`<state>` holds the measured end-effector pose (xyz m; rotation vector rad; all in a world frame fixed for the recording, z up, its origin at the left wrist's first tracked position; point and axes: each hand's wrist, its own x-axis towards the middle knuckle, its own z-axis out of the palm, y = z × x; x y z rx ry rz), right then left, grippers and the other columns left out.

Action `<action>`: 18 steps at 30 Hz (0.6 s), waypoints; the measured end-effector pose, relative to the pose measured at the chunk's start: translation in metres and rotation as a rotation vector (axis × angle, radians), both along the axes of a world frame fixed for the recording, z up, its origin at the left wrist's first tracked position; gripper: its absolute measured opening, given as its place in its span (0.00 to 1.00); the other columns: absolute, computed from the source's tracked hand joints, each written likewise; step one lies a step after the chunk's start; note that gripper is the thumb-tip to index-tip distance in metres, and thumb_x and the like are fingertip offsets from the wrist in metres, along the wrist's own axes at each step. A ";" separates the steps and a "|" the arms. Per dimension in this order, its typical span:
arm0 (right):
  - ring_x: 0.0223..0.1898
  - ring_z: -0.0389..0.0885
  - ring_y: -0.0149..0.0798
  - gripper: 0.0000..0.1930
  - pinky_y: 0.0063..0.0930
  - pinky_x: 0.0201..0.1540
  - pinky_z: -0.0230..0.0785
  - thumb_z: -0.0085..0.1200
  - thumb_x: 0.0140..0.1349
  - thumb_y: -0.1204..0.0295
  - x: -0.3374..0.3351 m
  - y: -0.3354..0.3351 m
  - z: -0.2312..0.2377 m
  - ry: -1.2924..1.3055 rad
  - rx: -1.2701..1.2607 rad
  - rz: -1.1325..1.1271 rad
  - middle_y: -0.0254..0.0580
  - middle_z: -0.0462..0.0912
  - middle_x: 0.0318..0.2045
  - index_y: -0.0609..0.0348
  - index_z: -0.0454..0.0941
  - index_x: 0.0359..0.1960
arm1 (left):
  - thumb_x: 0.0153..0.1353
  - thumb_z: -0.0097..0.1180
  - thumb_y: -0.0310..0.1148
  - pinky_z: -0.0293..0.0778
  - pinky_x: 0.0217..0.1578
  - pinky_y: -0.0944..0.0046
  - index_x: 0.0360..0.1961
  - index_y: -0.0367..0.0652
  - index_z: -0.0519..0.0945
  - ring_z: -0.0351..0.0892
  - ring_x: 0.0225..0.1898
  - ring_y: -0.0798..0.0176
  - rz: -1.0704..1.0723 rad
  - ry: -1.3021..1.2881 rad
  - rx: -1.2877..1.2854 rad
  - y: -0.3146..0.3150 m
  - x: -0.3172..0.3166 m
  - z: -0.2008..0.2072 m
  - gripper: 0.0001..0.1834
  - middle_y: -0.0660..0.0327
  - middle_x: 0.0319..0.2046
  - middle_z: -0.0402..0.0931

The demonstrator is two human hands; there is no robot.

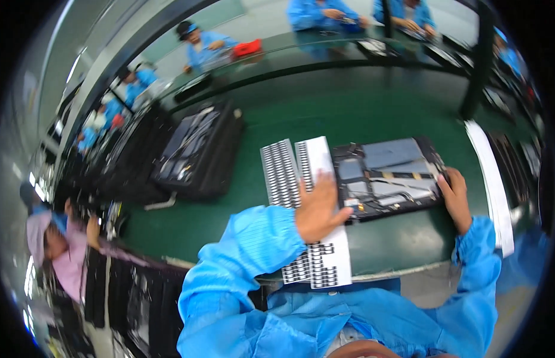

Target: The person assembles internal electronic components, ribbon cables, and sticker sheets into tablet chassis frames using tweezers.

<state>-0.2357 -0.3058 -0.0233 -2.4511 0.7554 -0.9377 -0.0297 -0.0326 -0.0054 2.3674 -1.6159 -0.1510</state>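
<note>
Green desk [385,246]: left grip [319,209] splayed over label sheets [331,262], right grip [456,194] half-curled at the uncovered device [391,154], hold unclear. One slip could snag cables [402,175]!

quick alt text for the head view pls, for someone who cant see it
A person's left hand spreads over black-patterned white paper sheets, while the right hand is at the right edge of an open, rectangular black electronic device on a green table. A thick, boxy black tray sits farther left.
</note>
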 end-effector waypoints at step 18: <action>0.36 0.71 0.28 0.18 0.19 0.42 0.59 0.54 0.53 0.60 0.318 0.118 0.172 -0.202 0.540 0.833 0.36 0.77 0.33 0.64 0.77 0.37 | 0.57 0.49 0.48 0.38 0.61 0.53 0.60 0.22 0.39 0.40 0.63 0.40 0.606 0.038 -1.073 0.128 0.053 0.064 0.47 0.34 0.61 0.38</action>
